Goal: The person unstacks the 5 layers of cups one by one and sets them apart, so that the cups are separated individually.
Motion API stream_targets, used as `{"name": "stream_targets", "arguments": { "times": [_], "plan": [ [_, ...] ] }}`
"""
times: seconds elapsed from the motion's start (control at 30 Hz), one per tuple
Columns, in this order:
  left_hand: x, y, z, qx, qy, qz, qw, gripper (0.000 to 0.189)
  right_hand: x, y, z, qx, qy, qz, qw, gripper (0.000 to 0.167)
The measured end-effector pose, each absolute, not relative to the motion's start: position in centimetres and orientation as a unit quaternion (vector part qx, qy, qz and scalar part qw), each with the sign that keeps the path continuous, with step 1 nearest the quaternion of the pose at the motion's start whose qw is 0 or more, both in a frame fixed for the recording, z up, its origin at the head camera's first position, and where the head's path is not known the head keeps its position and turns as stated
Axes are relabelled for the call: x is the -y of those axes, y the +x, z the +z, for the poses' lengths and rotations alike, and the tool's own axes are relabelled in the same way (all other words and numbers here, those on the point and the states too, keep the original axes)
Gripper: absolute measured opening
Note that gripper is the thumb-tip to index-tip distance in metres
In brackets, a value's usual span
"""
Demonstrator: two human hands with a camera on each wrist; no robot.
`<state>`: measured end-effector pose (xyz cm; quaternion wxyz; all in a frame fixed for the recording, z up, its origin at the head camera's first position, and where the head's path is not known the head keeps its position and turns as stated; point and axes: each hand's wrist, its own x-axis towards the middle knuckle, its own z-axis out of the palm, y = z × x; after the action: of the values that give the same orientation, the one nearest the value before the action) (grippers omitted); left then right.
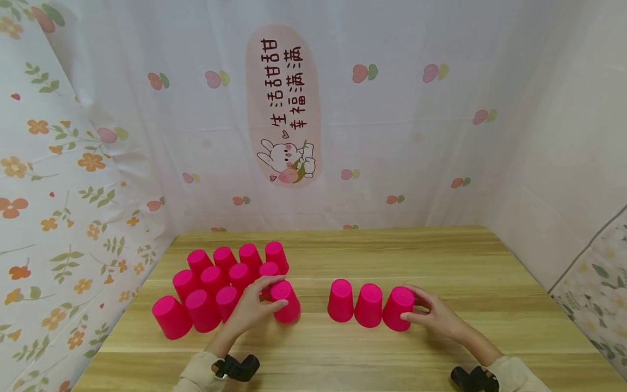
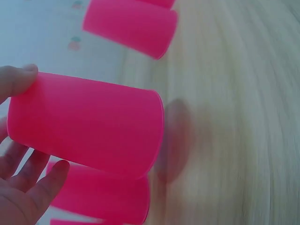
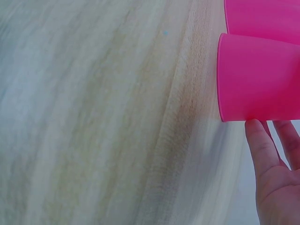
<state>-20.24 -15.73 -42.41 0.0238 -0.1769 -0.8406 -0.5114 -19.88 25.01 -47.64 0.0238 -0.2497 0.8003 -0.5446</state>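
Note:
In the head view my left hand (image 1: 251,309) holds an upside-down pink cup (image 1: 290,311) between thumb and fingers, at the right end of a group of similar cups. The left wrist view shows this held cup (image 2: 89,124) slightly tilted, its rim just over the wood with a shadow beside it. On the right, my right hand (image 1: 442,320) grips the rightmost cup (image 1: 395,309) of a short row, thumb on the near side and fingers behind. Seen from the right wrist, fingertips (image 3: 253,125) touch the side of that cup (image 3: 260,77).
Several inverted pink cups (image 1: 203,311) stand in rows on the left of the wooden table (image 1: 343,362). Two more cups (image 1: 340,301) stand left of the right hand's cup, close beside it. A printed curtain (image 1: 392,136) hangs behind the table's far edge.

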Motion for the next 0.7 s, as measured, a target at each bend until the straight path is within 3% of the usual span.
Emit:
{"name": "stream_targets", "arguments": {
  "times": [0.3,0.7],
  "plan": [
    [18.4,-19.2,-41.9,0.841,-0.137,-0.522,0.034,0.049,-25.0,-19.8,-47.5,-0.798,-0.259,-0.544,0.021,0.056],
    [18.3,-19.0,-43.4,0.882,-0.081,-0.462,0.053,0.049,-24.9,-19.8,-47.5,-0.794,-0.266,-0.547,0.018,0.055]
  ]
}}
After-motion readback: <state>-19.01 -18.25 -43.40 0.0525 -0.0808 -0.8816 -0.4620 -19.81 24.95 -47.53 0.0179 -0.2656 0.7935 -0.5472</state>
